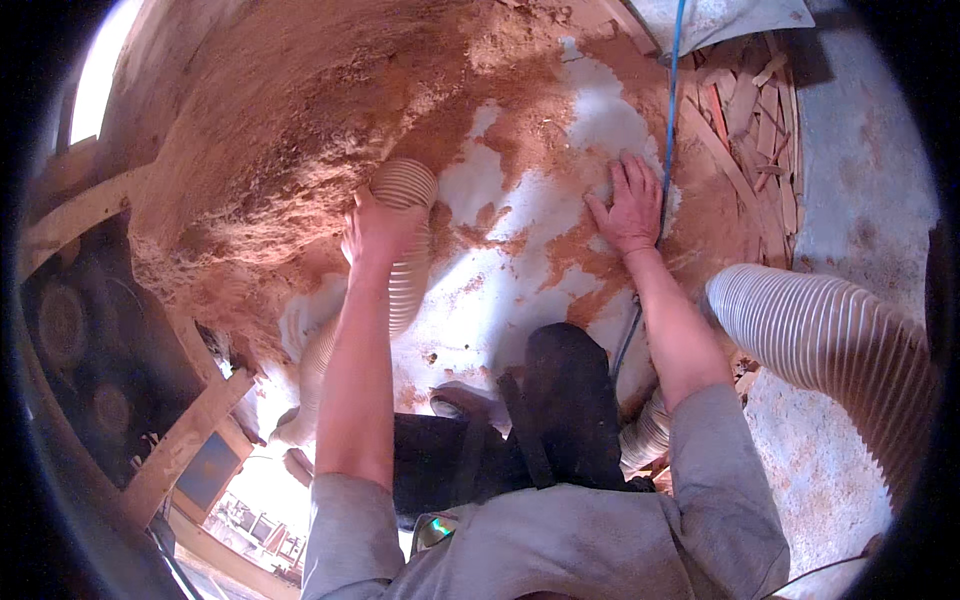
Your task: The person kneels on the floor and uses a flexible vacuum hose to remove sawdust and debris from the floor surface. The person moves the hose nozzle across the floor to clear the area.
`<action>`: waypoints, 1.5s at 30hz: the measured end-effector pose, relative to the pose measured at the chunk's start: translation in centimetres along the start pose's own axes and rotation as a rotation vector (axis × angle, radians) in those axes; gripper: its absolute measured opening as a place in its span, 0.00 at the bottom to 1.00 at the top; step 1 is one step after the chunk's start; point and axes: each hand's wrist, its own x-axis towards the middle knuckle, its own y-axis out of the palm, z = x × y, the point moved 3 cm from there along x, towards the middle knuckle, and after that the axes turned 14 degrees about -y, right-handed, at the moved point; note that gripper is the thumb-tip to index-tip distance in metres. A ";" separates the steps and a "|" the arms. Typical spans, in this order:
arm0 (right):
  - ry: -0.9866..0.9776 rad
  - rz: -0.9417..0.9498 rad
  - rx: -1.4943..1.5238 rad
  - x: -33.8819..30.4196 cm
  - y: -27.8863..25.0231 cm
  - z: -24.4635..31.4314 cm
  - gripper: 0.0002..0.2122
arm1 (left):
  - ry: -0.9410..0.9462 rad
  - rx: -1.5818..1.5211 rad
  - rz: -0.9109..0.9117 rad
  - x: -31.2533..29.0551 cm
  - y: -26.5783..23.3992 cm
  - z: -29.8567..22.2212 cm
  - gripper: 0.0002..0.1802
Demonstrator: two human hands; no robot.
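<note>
My left hand (382, 228) is wrapped round the end of a ribbed, translucent flexible hose (408, 290). The mouth of that hose is up against a big heap of reddish-brown sawdust (290, 130), and its length runs back down past my left forearm. On the dusty floor (525, 205) to the right, my right hand (632, 207) lies with its fingers spread, holding nothing. A blue cord (674, 90) passes just right of that hand. Patches of pale floor show through the sawdust between both hands.
A second, wider ribbed hose (800, 315) curves along the right side. Behind it lies a pile of wood offcuts (755, 130). At the left stands a wooden frame (185, 440) around a dark panel (90, 340). My bent knee (570, 400) is low in the middle.
</note>
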 end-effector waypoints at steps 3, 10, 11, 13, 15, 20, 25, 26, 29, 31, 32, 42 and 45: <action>-0.001 -0.027 0.029 0.0 0.0 -0.2 0.33 | 0.061 0.044 -0.068 -0.6 -1.5 -3.4 0.54; -0.031 -0.080 0.066 -0.2 0.0 -0.7 0.32 | 0.138 0.100 -0.143 -1.2 -3.4 -8.9 0.52; -0.040 -0.089 0.069 -0.1 -0.1 -0.6 0.32 | 0.150 0.105 -0.166 -0.9 -3.7 -9.9 0.51; -0.034 -0.099 0.093 -0.1 -0.2 -0.4 0.32 | 0.156 0.132 -0.175 -0.4 -4.2 -11.7 0.49; -0.028 -0.097 0.107 -0.1 -0.5 -0.2 0.32 | 0.231 0.201 -0.199 -0.5 -4.5 -12.1 0.50; -0.032 -0.129 0.097 -0.1 -0.2 -0.5 0.32 | 0.561 0.393 -0.119 -2.9 -3.3 -11.0 0.49; -0.019 -0.078 0.090 0.0 -0.3 -0.4 0.33 | 0.621 0.370 -0.202 -5.5 -1.6 -13.4 0.54; -0.014 -0.065 0.090 0.0 -0.4 -0.5 0.33 | 0.568 0.336 -0.200 -5.1 -1.9 -13.6 0.53; -0.032 -0.099 0.119 0.2 -0.6 -0.4 0.33 | 0.446 0.254 -0.200 -4.1 -4.0 -15.2 0.50; -0.028 -0.081 0.125 0.2 -0.7 -0.4 0.34 | 0.385 0.227 -0.192 -3.0 -5.1 -16.5 0.47; -0.025 -0.072 0.128 0.2 -0.7 -0.4 0.34 | 0.354 0.213 -0.188 -2.5 -5.5 -16.8 0.46; 0.011 -0.014 0.115 0.3 -0.7 -0.4 0.34 | 0.452 0.180 -0.284 -0.1 -8.9 -22.0 0.45; 0.035 0.051 0.114 0.3 -0.6 -0.5 0.34 | 0.470 0.211 -0.306 0.5 -8.8 -24.0 0.44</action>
